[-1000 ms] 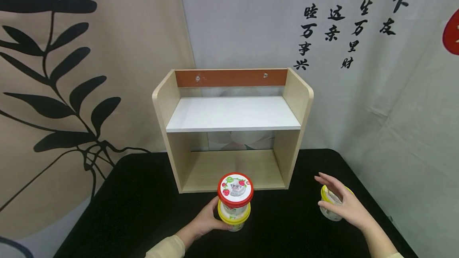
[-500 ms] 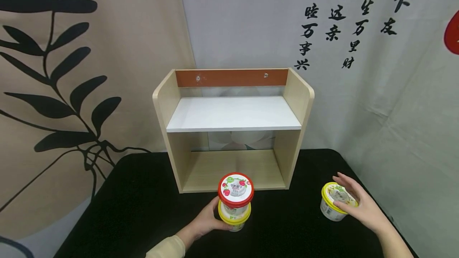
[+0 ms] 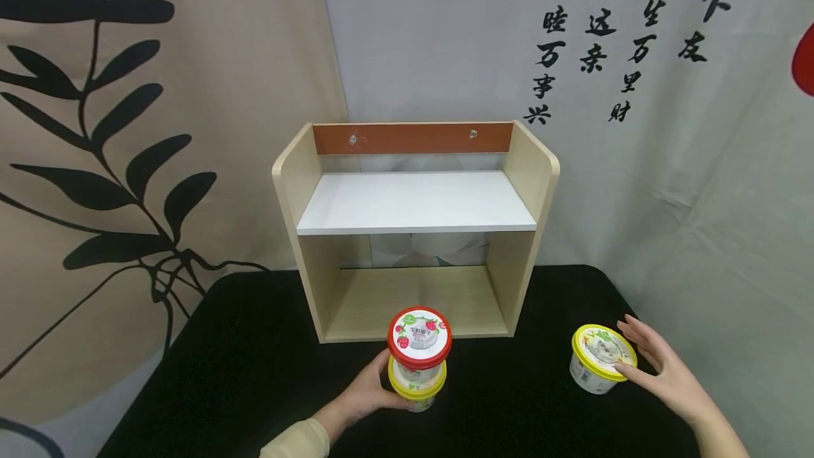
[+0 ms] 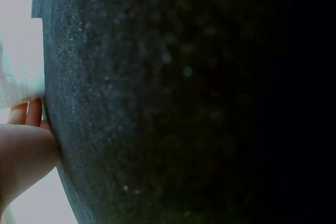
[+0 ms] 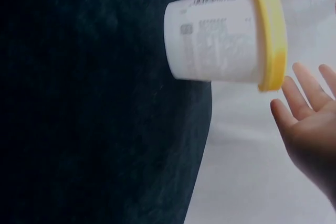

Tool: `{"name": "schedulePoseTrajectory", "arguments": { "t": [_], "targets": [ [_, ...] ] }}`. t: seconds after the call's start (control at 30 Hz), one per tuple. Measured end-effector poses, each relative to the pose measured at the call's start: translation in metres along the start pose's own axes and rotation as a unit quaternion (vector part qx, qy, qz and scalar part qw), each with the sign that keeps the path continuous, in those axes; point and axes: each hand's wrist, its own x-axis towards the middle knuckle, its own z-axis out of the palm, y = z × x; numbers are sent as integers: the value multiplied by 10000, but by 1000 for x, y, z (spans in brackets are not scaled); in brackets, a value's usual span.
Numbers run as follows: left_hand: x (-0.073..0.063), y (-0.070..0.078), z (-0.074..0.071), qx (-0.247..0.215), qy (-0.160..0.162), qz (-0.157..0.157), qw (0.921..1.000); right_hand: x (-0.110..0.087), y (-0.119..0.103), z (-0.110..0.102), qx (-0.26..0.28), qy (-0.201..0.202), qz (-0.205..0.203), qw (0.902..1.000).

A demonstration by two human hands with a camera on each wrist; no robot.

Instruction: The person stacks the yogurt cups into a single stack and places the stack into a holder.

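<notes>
In the head view, two tubs stand stacked before the shelf unit: a red-lidded tub (image 3: 420,338) on top of a yellow-lidded tub (image 3: 416,394). My left hand (image 3: 365,391) holds the lower tub from its left side, thumb in front. The left wrist view catches only part of that hand (image 4: 26,153) and a white tub wall. Off to the right, another yellow-lidded tub (image 3: 600,359) sits upright on the black table. My right hand (image 3: 661,366) is beside it, fingers spread and relaxed; the right wrist view has the fingertips near the lid (image 5: 273,38) with the palm off the tub.
A pale wooden shelf unit (image 3: 520,260) with a white middle shelf (image 3: 416,200) stands at the back of the black table (image 3: 210,373). Cloth backdrops with a plant print and black characters hang behind. The table's right edge runs close by the right hand.
My right hand has drawn back rightward from the single yellow-lidded tub, uncovering its lid. My left hand and the stacked tubs have stayed in place.
</notes>
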Motion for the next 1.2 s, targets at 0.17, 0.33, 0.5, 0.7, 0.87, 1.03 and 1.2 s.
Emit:
{"name": "schedulePoseTrajectory", "arguments": {
  "t": [0.17,0.33,0.5,0.7,0.87,1.03,1.2],
  "targets": [
    [0,-1,0,41,-6,15,10000,-4,11,-2,78,-103,139,9998],
    [1,-3,0,19,-9,-42,10000,-7,21,-2,161,-225,453,9986],
    [2,-5,0,-30,-39,-82,10000,-9,31,-3,431,-360,768,9955],
    [2,-6,-1,-50,-46,-53,10000,-10,37,-1,840,-754,1396,9838],
    [2,-7,-2,-61,-61,-19,10000,-9,42,2,847,-944,1874,9741],
    [2,-7,-2,-62,-85,3,9999,-9,47,6,738,-903,1882,9752],
    [2,-7,-2,-104,-95,7,9999,-10,50,10,911,-890,1780,9758]
  ]
}}
